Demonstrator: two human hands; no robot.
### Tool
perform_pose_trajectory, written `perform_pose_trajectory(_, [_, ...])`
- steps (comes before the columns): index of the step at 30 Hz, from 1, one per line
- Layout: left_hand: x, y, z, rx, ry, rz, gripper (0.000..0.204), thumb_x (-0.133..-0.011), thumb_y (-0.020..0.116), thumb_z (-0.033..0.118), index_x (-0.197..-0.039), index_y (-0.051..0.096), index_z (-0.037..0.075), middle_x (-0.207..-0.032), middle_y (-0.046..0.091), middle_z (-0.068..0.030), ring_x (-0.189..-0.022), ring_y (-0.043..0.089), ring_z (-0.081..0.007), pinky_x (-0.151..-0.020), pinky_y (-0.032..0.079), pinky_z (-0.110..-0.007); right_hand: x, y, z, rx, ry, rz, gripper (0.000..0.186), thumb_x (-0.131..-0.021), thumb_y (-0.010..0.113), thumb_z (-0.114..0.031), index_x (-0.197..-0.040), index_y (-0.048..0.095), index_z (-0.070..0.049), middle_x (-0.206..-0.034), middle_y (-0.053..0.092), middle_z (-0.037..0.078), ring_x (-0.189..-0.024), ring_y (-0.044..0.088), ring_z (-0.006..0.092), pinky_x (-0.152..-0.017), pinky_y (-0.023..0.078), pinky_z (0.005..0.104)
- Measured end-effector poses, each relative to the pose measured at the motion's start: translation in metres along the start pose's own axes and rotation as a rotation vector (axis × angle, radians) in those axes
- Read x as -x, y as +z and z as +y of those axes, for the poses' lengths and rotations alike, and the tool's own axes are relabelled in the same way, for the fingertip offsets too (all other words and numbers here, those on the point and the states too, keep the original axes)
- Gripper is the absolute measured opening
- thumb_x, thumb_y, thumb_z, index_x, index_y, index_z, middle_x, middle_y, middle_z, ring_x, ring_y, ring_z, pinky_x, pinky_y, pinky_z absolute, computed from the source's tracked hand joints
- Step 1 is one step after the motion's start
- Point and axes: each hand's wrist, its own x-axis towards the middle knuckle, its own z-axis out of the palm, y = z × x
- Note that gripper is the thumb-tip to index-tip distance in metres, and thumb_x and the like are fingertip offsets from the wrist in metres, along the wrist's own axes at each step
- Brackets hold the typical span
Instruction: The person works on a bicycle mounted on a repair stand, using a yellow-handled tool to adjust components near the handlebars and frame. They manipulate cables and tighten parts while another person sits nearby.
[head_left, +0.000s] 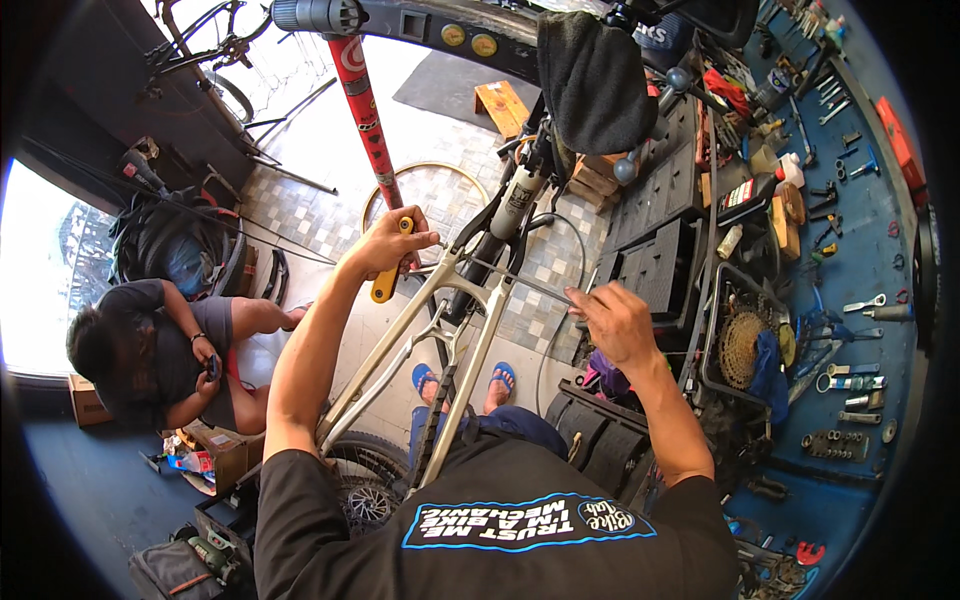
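A beige bicycle frame (482,352), its rear wheel (366,498) close to my body, is held up in front of me. My left hand (393,245) is wrapped around a yellow-handled tool (384,286) beside the left of the frame's pivot. On the other side, my right hand (617,322) pinches a thin metal rod (540,287) that runs toward the same pivot; its far tip is hard to make out. A grey shock absorber (517,203) sits just beyond the pivot. The red stand post (364,110) rises beyond my left hand.
On the left, a seated person (175,350) holds a phone near some stacked tyres (178,245). A blue tool board (850,330) lines the right, with black drawers (650,270) and a basket holding a cassette (741,349). A dark cloth (595,90) hangs ahead.
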Motion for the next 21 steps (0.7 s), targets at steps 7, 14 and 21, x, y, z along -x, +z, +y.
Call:
perform_pose_trajectory(7, [0.001, 0.005, 0.004, -0.001, -0.006, 0.018, 0.030, -0.097, 0.082, 0.024, -0.093, 0.057, 0.007, -0.066, 0.056, 0.0031, -0.051, 0.058, -0.0068, -0.045, 0.047, -0.025, -0.005, 0.004, -0.001, -0.242, 0.171, 0.107, 0.020, -0.092, 0.080, -0.019, -0.112, 0.082, -0.016, -0.077, 0.064, 0.005, -0.075, 0.067, 0.0215, -0.062, 0.053, 0.0345])
perform_pose_trajectory(14, [0.001, 0.004, 0.000, 0.024, -0.013, 0.019, 0.025, -0.100, 0.078, 0.021, -0.093, 0.057, 0.009, -0.076, 0.074, -0.0035, -0.047, 0.053, -0.0056, -0.040, 0.042, -0.023, -0.002, 0.008, -0.009, -1.472, 0.840, -0.184, 0.027, -0.109, 0.065, -0.027, -0.123, 0.070, -0.005, -0.080, 0.067, 0.003, -0.062, 0.062, 0.0090, -0.054, 0.050, 0.0253])
perform_pose_trajectory(21, [0.001, 0.004, 0.001, 0.012, -0.017, 0.019, 0.028, -0.098, 0.080, 0.023, -0.093, 0.057, 0.009, -0.070, 0.061, 0.0010, -0.050, 0.056, -0.0062, -0.043, 0.045, -0.024, -0.006, 0.028, -0.026, -1.117, 0.650, -0.108, 0.020, -0.112, 0.055, -0.016, -0.126, 0.065, -0.006, -0.083, 0.062, 0.001, -0.060, 0.054, 0.0088, -0.057, 0.047, 0.0272])
